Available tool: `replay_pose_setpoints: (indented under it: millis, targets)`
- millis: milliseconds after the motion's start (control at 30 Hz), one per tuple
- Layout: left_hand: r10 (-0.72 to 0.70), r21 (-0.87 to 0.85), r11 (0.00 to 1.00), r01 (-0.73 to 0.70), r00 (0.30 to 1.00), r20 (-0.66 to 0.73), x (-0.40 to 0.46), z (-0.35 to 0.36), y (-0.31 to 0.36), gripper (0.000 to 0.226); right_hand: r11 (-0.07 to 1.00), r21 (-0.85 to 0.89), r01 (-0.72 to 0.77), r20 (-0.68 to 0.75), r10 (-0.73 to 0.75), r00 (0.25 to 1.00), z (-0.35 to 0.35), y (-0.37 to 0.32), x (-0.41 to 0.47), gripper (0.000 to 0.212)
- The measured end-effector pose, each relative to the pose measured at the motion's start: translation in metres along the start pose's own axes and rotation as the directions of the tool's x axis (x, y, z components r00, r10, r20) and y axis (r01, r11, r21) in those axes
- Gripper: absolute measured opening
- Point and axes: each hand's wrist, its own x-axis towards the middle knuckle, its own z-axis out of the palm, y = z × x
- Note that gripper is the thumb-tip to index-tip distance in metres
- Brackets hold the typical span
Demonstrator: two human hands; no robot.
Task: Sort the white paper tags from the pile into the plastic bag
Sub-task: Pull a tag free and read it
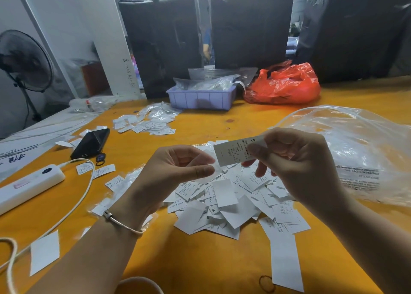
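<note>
A pile of white paper tags [229, 207] lies on the orange table [200, 260] in front of me. Above it my right hand [295, 160] pinches a white tag marked S [235, 152] between thumb and fingers. My left hand [175, 171] is raised beside it, fingers curled, its thumb and fingertips near the tag's left end and a small clear wrapper; whether it holds anything is unclear. A large clear plastic bag [355, 151] with printed warning text lies to the right of the pile.
A black phone [91, 143], a white power strip [29, 186] with its cable and loose tags lie at left. A second spread of tags [146, 124], a purple tray [201, 99] and a red plastic bag [284, 84] sit further back. Dark wrapped bundles stand behind.
</note>
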Motion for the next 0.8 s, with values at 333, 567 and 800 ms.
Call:
replay_pose_setpoints:
  millis: [333, 567, 800]
  targets:
    - [-0.014, 0.0, 1.0, 0.014, 0.999, 0.03, 0.001, -0.001, -0.002, 0.02, 0.999, -0.03, -0.034, 0.129, 0.037, 0.991, 0.001, 0.006, 0.0, 0.005]
    - [0.022, -0.034, 0.999, -0.023, 1.0, -0.013, 0.003, 0.0, -0.005, 0.023, 0.995, -0.103, 0.005, -0.1, -0.015, 0.995, -0.009, 0.007, 0.003, 0.035]
    - [0.086, -0.093, 0.992, -0.088, 0.996, -0.025, 0.003, 0.003, -0.006, 0.021, 0.958, -0.285, -0.031, 0.188, 0.087, 0.978, 0.004, 0.007, -0.001, 0.016]
